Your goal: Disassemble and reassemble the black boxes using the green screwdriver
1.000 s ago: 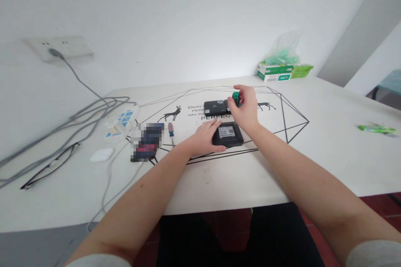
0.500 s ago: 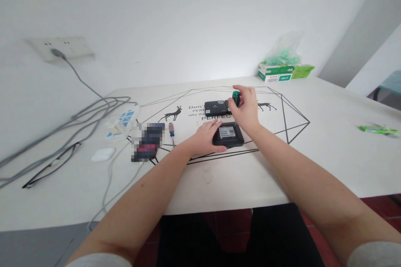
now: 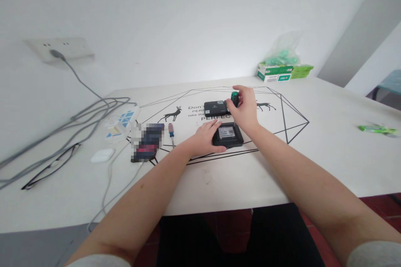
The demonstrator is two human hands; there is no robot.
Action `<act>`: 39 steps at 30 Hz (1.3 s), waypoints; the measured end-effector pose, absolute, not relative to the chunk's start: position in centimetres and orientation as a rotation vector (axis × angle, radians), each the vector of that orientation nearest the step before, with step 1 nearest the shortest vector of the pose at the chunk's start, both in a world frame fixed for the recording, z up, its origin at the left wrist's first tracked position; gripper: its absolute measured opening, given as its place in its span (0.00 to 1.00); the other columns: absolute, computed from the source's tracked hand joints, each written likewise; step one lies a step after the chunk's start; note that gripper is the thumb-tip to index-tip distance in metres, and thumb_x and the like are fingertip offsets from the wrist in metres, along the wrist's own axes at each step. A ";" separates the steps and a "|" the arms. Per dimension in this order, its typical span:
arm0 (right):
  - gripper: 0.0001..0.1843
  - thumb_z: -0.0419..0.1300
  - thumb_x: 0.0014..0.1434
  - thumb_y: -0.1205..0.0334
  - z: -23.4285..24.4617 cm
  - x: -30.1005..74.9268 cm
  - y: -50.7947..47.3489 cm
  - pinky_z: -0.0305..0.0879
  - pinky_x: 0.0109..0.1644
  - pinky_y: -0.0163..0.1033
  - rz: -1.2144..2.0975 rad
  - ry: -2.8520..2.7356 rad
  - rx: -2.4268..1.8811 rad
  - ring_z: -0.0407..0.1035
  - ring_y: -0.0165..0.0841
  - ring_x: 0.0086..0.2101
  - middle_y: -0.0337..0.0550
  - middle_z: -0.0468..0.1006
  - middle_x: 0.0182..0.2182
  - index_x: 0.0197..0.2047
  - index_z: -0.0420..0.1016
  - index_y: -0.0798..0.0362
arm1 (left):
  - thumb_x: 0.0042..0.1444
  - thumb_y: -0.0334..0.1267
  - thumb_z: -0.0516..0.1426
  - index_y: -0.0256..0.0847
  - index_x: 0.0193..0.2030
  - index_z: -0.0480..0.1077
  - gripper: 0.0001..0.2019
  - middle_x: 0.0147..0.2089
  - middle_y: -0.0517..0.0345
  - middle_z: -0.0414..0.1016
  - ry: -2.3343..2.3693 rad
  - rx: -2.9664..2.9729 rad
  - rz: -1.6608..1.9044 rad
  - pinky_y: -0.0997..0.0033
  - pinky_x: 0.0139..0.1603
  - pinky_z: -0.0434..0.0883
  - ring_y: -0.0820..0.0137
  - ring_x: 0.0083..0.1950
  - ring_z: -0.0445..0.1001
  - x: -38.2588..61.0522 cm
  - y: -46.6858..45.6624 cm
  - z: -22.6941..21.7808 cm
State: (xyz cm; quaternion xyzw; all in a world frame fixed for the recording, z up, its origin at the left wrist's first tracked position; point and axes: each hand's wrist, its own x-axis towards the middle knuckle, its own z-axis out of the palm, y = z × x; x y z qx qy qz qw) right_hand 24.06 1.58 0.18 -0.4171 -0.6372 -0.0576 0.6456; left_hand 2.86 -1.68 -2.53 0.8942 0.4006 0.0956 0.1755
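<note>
Fingers of right hand pinched round a green handle, upright over the black box at table centre. Left hand flat, fingers spread narrow, pressing the box's left edge. Box label unreadable. Table print reads "PERFEC". Second box just behind.

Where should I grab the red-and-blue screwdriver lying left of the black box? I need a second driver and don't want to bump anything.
Grip the screwdriver by its thick handle, coming from above. It lies flat in a bare gap between the blurred dark item and the left hand; the thin shaft nearer you offers less to pinch.
</note>
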 end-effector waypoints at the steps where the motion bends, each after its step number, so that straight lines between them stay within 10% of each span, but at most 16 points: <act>1: 0.23 0.62 0.59 0.67 0.1 24.1 1.6 0.77 0.53 0.55 -0.129 -1.448 -0.938 0.72 0.41 0.44 0.47 0.74 0.47 0.58 0.71 0.45 | 0.55 0.68 0.64 0.39 0.82 0.48 0.57 0.84 0.36 0.42 1.138 2.534 0.267 0.42 0.82 0.47 0.44 0.84 0.42 2.9 -1.7 -2.6; 9: 0.17 0.51 0.66 0.67 0.3 24.2 1.1 0.75 0.57 0.55 -0.003 -1.464 -0.879 0.75 0.41 0.47 0.46 0.80 0.46 0.53 0.74 0.46 | 0.55 0.68 0.64 0.38 0.81 0.48 0.57 0.84 0.35 0.42 1.138 2.533 0.263 0.42 0.82 0.48 0.43 0.84 0.43 2.9 -1.7 -2.4; 15: 0.16 0.67 0.58 0.61 0.8 24.0 1.0 0.77 0.52 0.54 -0.104 -1.446 -0.973 0.71 0.42 0.45 0.47 0.73 0.46 0.50 0.77 0.47 | 0.55 0.67 0.64 0.37 0.82 0.48 0.57 0.84 0.35 0.41 1.144 2.535 0.252 0.41 0.82 0.47 0.43 0.84 0.41 2.9 -1.7 -2.4; 39: 0.17 0.60 0.56 0.67 1.4 24.1 0.5 0.76 0.45 0.47 -0.175 -1.469 -1.041 0.73 0.37 0.40 0.45 0.78 0.43 0.49 0.74 0.49 | 0.56 0.66 0.64 0.36 0.82 0.48 0.57 0.84 0.35 0.42 1.148 2.546 0.254 0.44 0.82 0.47 0.45 0.84 0.43 3.0 -1.6 -2.6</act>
